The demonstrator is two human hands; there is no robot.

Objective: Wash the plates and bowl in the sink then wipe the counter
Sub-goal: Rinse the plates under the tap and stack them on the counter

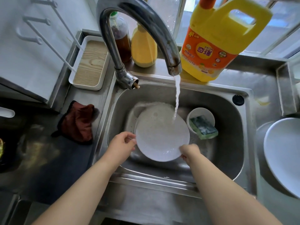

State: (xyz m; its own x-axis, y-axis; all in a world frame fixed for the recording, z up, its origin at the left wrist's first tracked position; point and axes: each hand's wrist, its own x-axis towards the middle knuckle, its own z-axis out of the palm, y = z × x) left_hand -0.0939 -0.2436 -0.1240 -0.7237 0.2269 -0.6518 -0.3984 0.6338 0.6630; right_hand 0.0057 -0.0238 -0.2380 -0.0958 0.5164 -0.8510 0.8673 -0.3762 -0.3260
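Note:
A white soapy plate (160, 135) is held tilted over the steel sink (227, 143), under water running from the tap (174, 65). My left hand (121, 144) grips its left rim. At the plate's lower right rim, my right hand (189, 151) pinches the edge. Behind it another foamy plate (139, 109) lies in the basin. A small white bowl (200, 112) stands at the right of the basin with a green sponge (203, 128) resting in it. Another white plate (285, 153) lies on the counter at the right.
A brown cloth (78, 122) lies on the counter left of the sink. A yellow detergent jug (215, 43), a smaller yellow bottle (143, 47) and a dark bottle (121, 38) stand behind the tap. A white tray with a wooden base (90, 62) sits at back left.

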